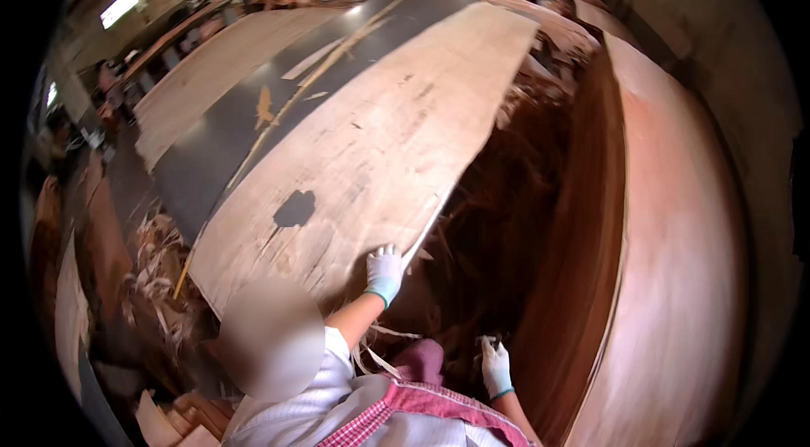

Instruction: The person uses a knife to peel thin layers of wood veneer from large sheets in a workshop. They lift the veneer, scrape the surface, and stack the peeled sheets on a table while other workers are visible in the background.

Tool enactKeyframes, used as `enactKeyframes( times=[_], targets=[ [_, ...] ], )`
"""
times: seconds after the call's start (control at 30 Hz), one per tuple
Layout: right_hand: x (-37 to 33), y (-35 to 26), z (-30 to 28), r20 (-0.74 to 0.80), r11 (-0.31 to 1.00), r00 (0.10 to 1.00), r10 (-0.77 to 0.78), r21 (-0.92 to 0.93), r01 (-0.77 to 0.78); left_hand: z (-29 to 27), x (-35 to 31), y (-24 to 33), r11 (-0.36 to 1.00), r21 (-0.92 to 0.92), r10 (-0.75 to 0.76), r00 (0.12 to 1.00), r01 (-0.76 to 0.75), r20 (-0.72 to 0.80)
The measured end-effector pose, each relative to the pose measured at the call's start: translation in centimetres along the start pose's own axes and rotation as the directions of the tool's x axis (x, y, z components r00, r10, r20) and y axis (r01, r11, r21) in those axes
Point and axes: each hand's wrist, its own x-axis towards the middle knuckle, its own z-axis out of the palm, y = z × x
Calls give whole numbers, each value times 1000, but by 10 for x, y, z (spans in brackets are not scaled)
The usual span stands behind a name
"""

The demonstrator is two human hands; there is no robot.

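Note:
A long pale wood veneer sheet (pixel 396 143), with an irregular dark hole near its near left part, stretches away in front of me. My left hand (pixel 385 271), in a white glove with a teal cuff, rests on the sheet's near right edge, its fingers stretched forward over the wood. Lower and to the right, away from the sheet, is my right hand (pixel 496 369) in a matching glove. Its fingers are curled together around something small and dark at the fingertips, too unclear to name.
Beneath the sheet lies a dark smooth board (pixel 202 169) with a yellowish strip (pixel 278 122) along it. A tall veneer stack (pixel 675 261) stands to my right. Shredded veneer scraps (pixel 498 219) fill the gap between. More scraps (pixel 160 278) lie left. People work in the far background.

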Motion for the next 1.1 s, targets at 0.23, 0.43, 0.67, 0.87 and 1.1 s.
enactKeyframes(
  times=[0.23, 0.43, 0.67, 0.87, 1.1],
  targets=[
    [91, -70, 8, 85, 983, 981, 173, -81, -166, -24, 38, -62, 775, -537, -118, 911, 333, 394],
    [260, -126, 28, 253, 963, 962, 106, -268, -36, -59, 112, -199, 554, -578, -196, 769, 599, 609],
    [389, -250, 92, 368, 948, 927, 70, -314, 53, -49, 145, -250, 532, -237, -636, 568, 813, 522],
    [524, -305, 127, 412, 918, 904, 114, -392, 63, -33, 164, -215, 466, 312, -871, 492, 828, -4],
    [714, -399, 196, 376, 936, 925, 53, -340, 85, 9, 308, -14, 833, 54, -551, 834, 551, -1]
  ],
)
